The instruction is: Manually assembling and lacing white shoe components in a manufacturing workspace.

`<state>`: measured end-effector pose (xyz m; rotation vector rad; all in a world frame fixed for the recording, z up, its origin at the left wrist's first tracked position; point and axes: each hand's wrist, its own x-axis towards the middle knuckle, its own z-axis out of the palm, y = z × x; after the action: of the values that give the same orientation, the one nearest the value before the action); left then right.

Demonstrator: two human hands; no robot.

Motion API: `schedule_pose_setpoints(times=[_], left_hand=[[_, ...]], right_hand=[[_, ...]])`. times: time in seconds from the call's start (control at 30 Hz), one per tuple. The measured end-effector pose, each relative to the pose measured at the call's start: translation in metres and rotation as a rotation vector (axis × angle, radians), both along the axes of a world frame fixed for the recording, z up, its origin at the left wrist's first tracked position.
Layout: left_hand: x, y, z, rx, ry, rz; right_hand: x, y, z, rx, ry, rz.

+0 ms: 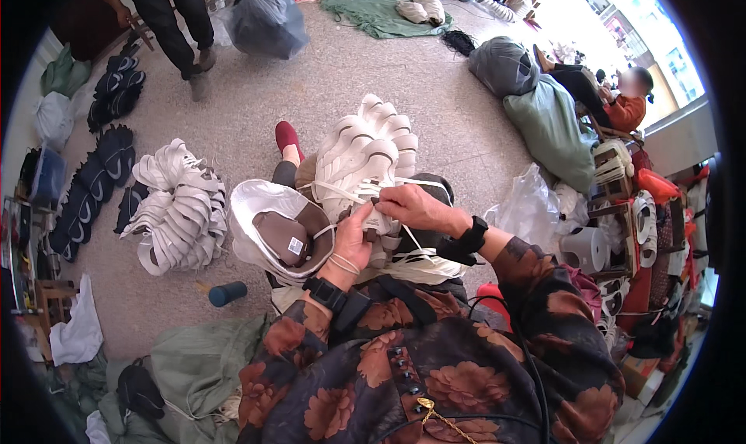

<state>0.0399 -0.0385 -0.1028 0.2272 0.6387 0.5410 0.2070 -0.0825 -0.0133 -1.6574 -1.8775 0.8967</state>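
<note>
White shoe uppers (369, 152) lie in an overlapping stack on my lap. At the near end of the stack my left hand (353, 238) grips the edge of an upper, fingers closed. My right hand (420, 208) pinches a white shoelace (338, 187) at that upper's eyelets, close to my left fingertips. Loose lace ends hang to both sides. Against my left wrist rests another white upper (247, 218) with a brown lining and a small white label. Below my hands a bundle of white laces (423, 267) lies across my lap.
On the floor to the left sit a pile of white uppers (183, 211), dark uppers (93, 183) and a dark blue cylinder (227, 293). Stuffed sacks (548, 125) and a cluttered rack (622, 211) stand right. A person with a grey bag (268, 20) walks at far left.
</note>
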Motion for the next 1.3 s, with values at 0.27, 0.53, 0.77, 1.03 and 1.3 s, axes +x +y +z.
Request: schedule_pose_setpoints(times=[0.27, 0.53, 0.77, 1.03, 1.3], left_hand=[[-0.001, -0.005, 0.002, 0.057, -0.032, 0.027], [0.001, -0.008, 0.008, 0.009, -0.031, 0.070], [-0.010, -0.007, 0.010, 0.087, 0.031, 0.030], [-0.033, -0.012, 0.033, 0.252, 0.186, -0.329], [-0.050, -0.011, 0.073, 1.295, 0.647, -0.488]], right_hand=[[0.089, -0.073, -0.019, -0.263, 0.179, -0.381], [0.231, -0.251, -0.064, -0.527, -0.914, -0.458], [0.080, -0.090, -0.024, 0.220, -0.142, -0.389], [0.017, -0.018, -0.037, 0.085, -0.004, -0.121], [0.022, -0.011, -0.027, -0.376, 1.001, -0.279]])
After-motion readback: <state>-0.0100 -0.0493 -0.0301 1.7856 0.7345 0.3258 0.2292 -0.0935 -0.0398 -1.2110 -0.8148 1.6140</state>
